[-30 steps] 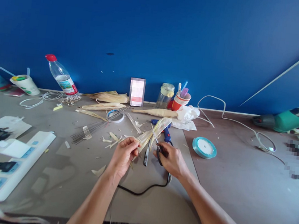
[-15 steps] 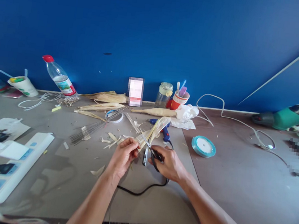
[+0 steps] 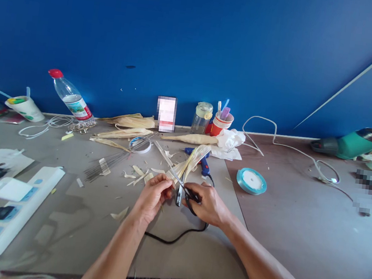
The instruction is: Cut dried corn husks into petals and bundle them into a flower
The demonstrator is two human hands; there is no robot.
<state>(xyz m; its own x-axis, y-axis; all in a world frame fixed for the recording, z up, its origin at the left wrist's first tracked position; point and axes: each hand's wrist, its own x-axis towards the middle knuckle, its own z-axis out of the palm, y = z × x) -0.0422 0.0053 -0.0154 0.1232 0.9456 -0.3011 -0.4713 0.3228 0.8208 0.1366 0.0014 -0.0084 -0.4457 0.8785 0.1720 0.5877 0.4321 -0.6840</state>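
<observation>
Worktop [image 3: 278, 241], left hand [image 3: 155, 193] and right hand [image 3: 208, 203] close together
Between the near and far edges, the left pinches one end of a pale husk [image 3: 196, 159], the rest spreading toward the far edge; the right curls round the handles of scissors [image 3: 191, 195], blades across the husk; a knife [image 3: 179, 195] lies between the hands

Backed along the far edge of a matte, grey-and-brown flat tabletop [image 3: 295, 243] by a smooth, deep-blue wall [image 3: 198, 37]. Crossed at upper right by a thin, pale diagonal strip [image 3: 356, 79]; marked left of centre by a small, dark oval spot [image 3: 130, 66]. Divided below by a narrow seam [image 3: 241, 214], grey left, brown right. Lit with a bluish sheen toward the tabletop's right edge.
</observation>
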